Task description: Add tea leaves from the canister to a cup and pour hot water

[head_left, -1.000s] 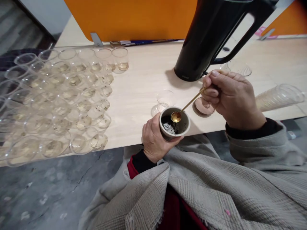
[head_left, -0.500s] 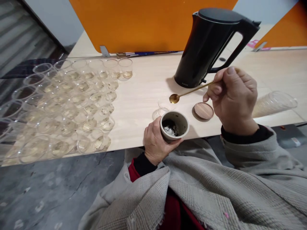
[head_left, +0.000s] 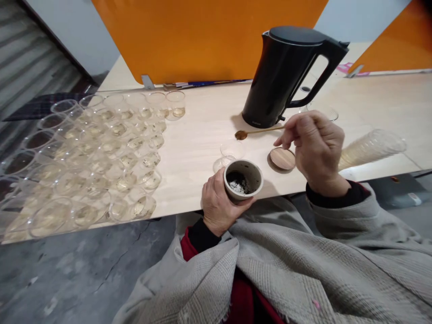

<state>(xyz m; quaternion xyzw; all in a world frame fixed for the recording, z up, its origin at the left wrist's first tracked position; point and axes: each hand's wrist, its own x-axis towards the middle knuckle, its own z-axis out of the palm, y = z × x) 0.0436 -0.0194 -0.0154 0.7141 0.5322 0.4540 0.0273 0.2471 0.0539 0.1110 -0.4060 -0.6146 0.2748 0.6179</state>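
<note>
My left hand (head_left: 221, 201) is wrapped round a pale ceramic cup (head_left: 257, 182), tilted so its inside shows. Dark loose bits that look like tea leaves (head_left: 238, 182) lie at the bottom. Between thumb and fingers, my right hand (head_left: 313, 148) pinches the handle of a gold-coloured spoon (head_left: 240, 135). The spoon's bowl hangs above the table, beyond the cup and apart from it. Just behind the cup stands a clear plastic cup (head_left: 225, 162), partly hidden by it. Below my right fingers lies a round wooden lid (head_left: 282, 158).
Many clear cups (head_left: 116, 153) with pale liquid and dark specks crowd the table's left side. A black kettle (head_left: 275, 81) stands behind the spoon. A stack of clear cups (head_left: 374, 146) lies on its side at right. An orange divider (head_left: 209, 40) borders the back.
My right hand has moved left and slightly down in view with the spoon. The spoon's bowl has shifted a little up and left. My left hand keeps hold of the ceramic cup.
</note>
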